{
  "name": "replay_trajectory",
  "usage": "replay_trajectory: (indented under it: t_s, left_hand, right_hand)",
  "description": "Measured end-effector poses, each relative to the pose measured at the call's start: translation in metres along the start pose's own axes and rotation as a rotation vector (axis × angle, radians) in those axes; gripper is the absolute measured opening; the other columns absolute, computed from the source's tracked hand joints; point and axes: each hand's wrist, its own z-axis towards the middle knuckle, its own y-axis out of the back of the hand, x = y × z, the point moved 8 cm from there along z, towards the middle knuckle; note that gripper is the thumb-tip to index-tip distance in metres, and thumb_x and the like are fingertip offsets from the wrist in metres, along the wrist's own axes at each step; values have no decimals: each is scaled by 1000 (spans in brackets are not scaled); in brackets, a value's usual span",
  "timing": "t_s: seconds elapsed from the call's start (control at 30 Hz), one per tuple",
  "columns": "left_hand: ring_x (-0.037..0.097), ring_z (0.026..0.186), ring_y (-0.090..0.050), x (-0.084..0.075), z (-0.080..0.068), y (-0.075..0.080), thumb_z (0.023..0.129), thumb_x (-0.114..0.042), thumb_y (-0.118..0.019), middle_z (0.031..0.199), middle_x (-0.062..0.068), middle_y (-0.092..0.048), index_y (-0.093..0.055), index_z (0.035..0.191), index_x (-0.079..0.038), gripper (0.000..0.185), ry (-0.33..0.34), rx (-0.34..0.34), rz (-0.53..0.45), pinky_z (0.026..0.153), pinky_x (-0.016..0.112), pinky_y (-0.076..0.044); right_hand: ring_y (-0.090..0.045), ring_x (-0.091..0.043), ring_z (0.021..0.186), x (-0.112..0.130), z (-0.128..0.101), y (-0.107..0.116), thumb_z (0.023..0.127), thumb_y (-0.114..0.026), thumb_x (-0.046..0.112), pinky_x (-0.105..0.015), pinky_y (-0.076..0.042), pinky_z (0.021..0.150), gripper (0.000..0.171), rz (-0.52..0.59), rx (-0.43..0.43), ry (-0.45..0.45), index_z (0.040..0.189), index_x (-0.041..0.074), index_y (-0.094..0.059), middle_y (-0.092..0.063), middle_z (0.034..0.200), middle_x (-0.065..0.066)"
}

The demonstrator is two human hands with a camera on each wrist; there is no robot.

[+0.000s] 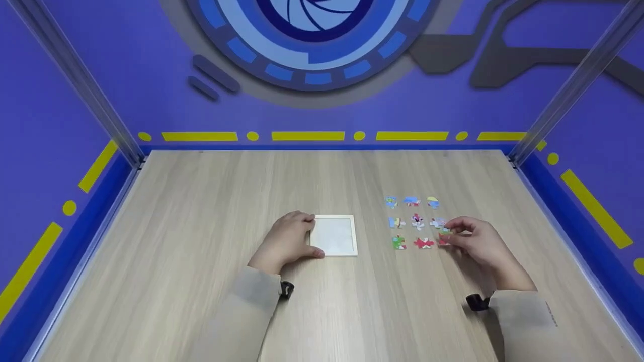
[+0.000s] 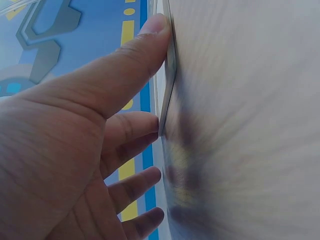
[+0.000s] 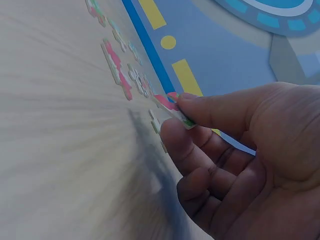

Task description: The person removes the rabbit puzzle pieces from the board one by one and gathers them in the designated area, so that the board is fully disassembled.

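A square white puzzle tray (image 1: pixel 334 235) lies on the wooden table (image 1: pixel 201 251). My left hand (image 1: pixel 289 241) rests at its left edge, the thumb (image 2: pixel 145 45) pressed against the tray's rim (image 2: pixel 170 75). Right of it, several colourful jigsaw pieces (image 1: pixel 416 221) lie in a grid. My right hand (image 1: pixel 473 241) pinches a red and green puzzle piece (image 1: pixel 445 237) at the grid's lower right corner. In the right wrist view that piece (image 3: pixel 172 107) sits between thumb and forefinger, lifted off the table.
Purple and blue walls with yellow markings enclose the table on three sides. Metal posts (image 1: pixel 75 75) stand at the back corners. Bare wood stretches to the left and in front of the tray.
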Motion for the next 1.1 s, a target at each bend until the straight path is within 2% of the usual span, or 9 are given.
replay_trajectory:
  t_s: [0.13,0.33,0.5,0.83,1.1]
  left_hand:
    - [38,166,-46,-1,0,1,86,-48,-99,169,10,-61,-69,154,-2,88,1,0,9,144,52,-32]
    - [39,167,-46,0,-1,0,86,-48,-98,169,11,-61,-68,154,-2,88,3,-3,1,144,53,-32]
    - [39,168,-44,3,-4,-1,85,-47,-99,170,10,-61,-69,153,-2,87,19,7,1,144,53,-31]
    - [42,168,-43,2,-7,-3,86,-49,-99,170,11,-60,-68,154,-1,89,17,9,7,143,58,-31]
    - [43,169,-41,5,-9,2,89,-51,-96,174,11,-55,-65,158,-4,89,-1,-4,-11,143,61,-31]
  right_hand:
    - [-67,-8,77,1,0,-3,106,-80,15,-25,-57,61,32,-70,10,13,131,-3,-70,-76,104,-6]
    - [-59,-10,77,4,0,-3,104,-82,16,-22,-53,61,25,-188,-43,61,124,2,-73,-71,103,-9]
    - [-63,-11,87,-1,1,-8,105,-80,13,-20,-53,72,20,-229,-34,61,123,4,-74,-76,107,-10]
    - [-64,-19,106,-5,-5,-8,106,-79,17,-22,-51,87,27,-316,-33,60,128,1,-78,-77,121,-15]
    - [-61,-22,104,8,-8,1,114,-70,29,-26,-51,82,33,-331,-76,68,137,6,-76,-73,126,-14]
